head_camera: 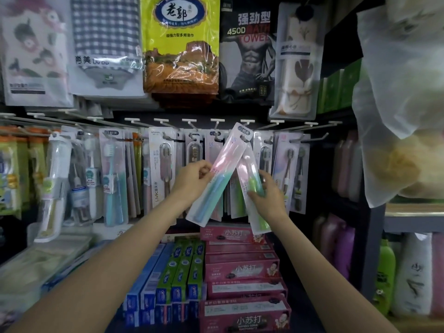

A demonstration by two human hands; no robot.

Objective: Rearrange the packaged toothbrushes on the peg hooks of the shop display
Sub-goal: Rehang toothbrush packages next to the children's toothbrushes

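Left hand (193, 179) pinches the blue toothbrush pack (217, 175), tilted up-right toward the peg hook (245, 137); right hand (269, 197) grips the green pack (252, 186).

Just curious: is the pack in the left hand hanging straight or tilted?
Tilted. The pink-and-teal pack leans top-right, gripped by the left hand.

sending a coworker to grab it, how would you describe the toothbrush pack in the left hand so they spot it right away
Start at the peg hook row under the hanging towel bags, above the pink toothpaste boxes. At its middle, the left hand pinches a long clear toothbrush pack. It tilts with its top to the right, fades pink to teal, and holds a blue-handled brush, unlike the green-handled pack beside it.
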